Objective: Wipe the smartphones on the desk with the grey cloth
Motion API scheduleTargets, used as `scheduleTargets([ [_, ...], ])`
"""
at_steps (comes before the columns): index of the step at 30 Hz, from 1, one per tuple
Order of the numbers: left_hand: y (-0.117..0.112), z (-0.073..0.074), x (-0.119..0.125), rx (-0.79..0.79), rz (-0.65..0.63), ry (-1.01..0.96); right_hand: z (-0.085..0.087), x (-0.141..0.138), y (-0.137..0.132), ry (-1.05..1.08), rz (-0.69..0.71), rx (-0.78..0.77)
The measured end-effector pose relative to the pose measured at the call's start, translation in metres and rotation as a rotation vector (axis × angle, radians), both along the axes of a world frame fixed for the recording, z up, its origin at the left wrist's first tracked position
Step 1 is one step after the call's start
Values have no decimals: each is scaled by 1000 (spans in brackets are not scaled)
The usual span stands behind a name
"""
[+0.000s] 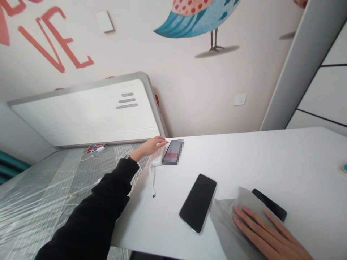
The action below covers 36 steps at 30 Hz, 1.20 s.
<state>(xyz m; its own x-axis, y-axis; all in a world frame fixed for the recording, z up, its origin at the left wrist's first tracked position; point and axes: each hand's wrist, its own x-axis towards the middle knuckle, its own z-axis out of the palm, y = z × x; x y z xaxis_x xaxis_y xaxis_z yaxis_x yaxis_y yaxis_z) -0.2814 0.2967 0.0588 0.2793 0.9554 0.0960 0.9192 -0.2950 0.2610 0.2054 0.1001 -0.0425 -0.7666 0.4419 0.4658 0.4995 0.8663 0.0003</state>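
At the table's far left corner, my left hand (154,146) has its fingers stretched over a white power bank (157,159) with a short white cable (152,180). Its fingertips come near a phone with a lit, blurred screen (172,151); whether they touch it I cannot tell. My right hand (267,231) lies flat with fingers extended on a thin grey cloth (227,220) at the front right. A dark-screened phone in a clear case (198,203) rests left of the cloth. Beside the cloth's right edge is a narrow black object (269,204), partly covered.
Everything lies on a white table (244,159) against a painted wall. On the left is a plastic-covered bed (54,198) with a white headboard (86,112) and several cables. A small blue and yellowish item (344,168) sits at the right edge.
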Motion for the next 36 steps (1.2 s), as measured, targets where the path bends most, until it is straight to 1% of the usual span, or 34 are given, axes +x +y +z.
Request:
scheduleTargets([
  [3,0,-3,0,-2,-13,-7,-1,1,0,-7,19,-14],
  [6,-1,-3,4,-12,-27,-16,0,-1,-1,3,-10,45],
  [10,-2,-2,10,-20,-40,-33,6,-5,-2,1,-24,127],
  [15,-5,2,14,-24,-34,-73,12,-7,-4,4,-22,161],
  [19,-18,7,22,-67,-34,-101,12,-7,-5,0,-25,162],
  [23,-42,9,31,-109,-54,-138,9,-4,-6,12,-26,71],
  [27,-57,5,33,-99,-76,-103,11,-3,-8,3,-25,23],
  [32,-56,-4,28,-68,-106,-68,16,-3,-12,-38,-42,115],
  [36,-56,-5,27,-36,-113,-52,19,-4,-13,-39,-56,117],
])
